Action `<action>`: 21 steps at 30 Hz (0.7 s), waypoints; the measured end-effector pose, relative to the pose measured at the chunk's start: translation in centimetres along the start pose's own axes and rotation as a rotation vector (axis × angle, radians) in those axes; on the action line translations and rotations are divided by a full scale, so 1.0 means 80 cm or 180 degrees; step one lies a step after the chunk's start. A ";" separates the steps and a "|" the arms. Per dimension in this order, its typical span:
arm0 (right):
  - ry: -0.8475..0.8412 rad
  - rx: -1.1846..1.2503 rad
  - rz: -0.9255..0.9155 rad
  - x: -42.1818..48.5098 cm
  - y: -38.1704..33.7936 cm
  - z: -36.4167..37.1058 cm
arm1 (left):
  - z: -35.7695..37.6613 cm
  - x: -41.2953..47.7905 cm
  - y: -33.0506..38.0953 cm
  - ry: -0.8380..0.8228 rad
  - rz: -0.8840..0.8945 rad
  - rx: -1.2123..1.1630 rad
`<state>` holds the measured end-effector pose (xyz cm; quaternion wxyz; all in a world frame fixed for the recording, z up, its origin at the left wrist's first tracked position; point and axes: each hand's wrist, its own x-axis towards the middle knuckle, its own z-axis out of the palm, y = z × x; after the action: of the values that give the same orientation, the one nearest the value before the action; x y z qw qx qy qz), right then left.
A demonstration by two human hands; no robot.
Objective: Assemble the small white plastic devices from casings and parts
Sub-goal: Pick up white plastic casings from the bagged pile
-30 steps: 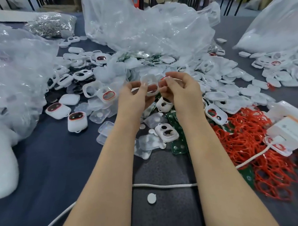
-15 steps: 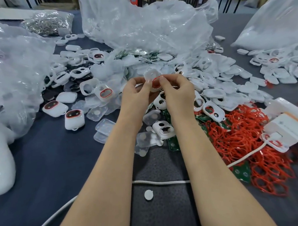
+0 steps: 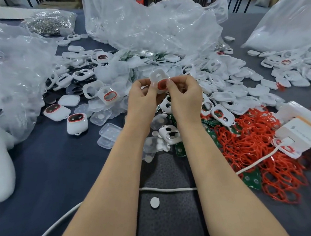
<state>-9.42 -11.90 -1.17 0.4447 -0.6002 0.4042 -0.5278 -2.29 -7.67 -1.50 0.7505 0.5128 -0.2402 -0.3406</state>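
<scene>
1. My left hand (image 3: 141, 98) and right hand (image 3: 184, 96) meet above the middle of the worktop (image 3: 48, 165), fingers curled.
2. Both pinch one white casing (image 3: 159, 76), held clear of the worktop. A red ring (image 3: 162, 85) sits at its lower end, by my thumbs.
3. Loose casings (image 3: 232, 84) are heaped toward the far edge.
4. A pile of red rings (image 3: 257, 146) spreads toward the right edge.
5. Two finished devices (image 3: 76, 123) lie toward the left edge.
6. A white cable (image 3: 166, 190) runs under my forearms.
</scene>
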 end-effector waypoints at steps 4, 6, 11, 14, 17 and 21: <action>0.0022 -0.0116 -0.0085 0.000 0.000 0.000 | 0.001 -0.002 0.002 0.0012 0.0057 0.0132; 0.0032 -0.0160 -0.0111 0.001 0.000 -0.001 | 0.000 -0.003 0.003 -0.0003 0.0102 0.0298; 0.0091 -0.0230 -0.0109 0.000 0.000 0.000 | -0.002 -0.007 0.001 -0.0111 0.0195 0.0678; 0.0115 -0.0267 -0.0078 -0.001 0.000 0.003 | -0.002 -0.008 0.001 -0.0144 0.0227 0.0664; 0.0069 -0.0293 -0.0031 -0.003 0.000 0.005 | -0.003 -0.008 0.002 -0.0103 0.0302 0.0663; -0.0039 -0.0361 -0.0049 -0.003 -0.001 0.007 | -0.004 -0.009 0.005 -0.0074 0.0320 0.0490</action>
<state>-8.90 -11.62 -1.15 0.4083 -0.6308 0.4262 -0.5037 -2.44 -6.79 -1.25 0.7222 0.5523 -0.2998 -0.2890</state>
